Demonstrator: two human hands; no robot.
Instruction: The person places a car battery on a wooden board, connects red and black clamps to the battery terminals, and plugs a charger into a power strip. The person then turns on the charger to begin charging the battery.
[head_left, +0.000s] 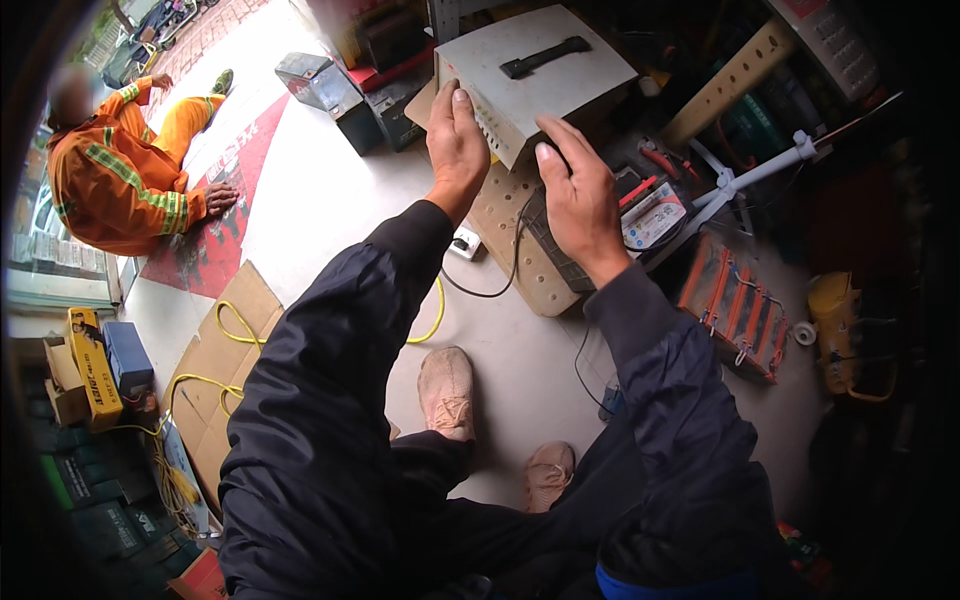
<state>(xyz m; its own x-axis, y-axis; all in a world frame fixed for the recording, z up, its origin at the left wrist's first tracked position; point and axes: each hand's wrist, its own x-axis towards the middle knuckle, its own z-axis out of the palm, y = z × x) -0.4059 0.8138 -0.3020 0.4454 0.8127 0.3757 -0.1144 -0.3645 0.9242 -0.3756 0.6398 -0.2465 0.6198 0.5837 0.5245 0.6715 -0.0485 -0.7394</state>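
A light-grey metal equipment case (529, 64) with a black carrying handle (546, 57) stands before me, its front panel bearing small rows of sockets or indicators and some writing. My left hand (458, 142) is raised at the panel's left end, empty, fingers extended. Opposite it, near the panel's right corner, I hold up my right hand (579, 196), also empty with its fingers straight. The palms face each other across a gap; whether either touches the case I cannot tell. Below lies a perforated tan board (517, 225), partly covered by a dark ribbed pad (559, 247).
A person in orange work clothes (120, 172) sits at the left. Batteries (330, 90) stand beyond my left hand; an orange-banded battery pack (739, 307) lies at the right. A yellow cable (431, 322) and flattened cardboard (217, 352) cover floor. A white metal pole (757, 176) slants on the right.
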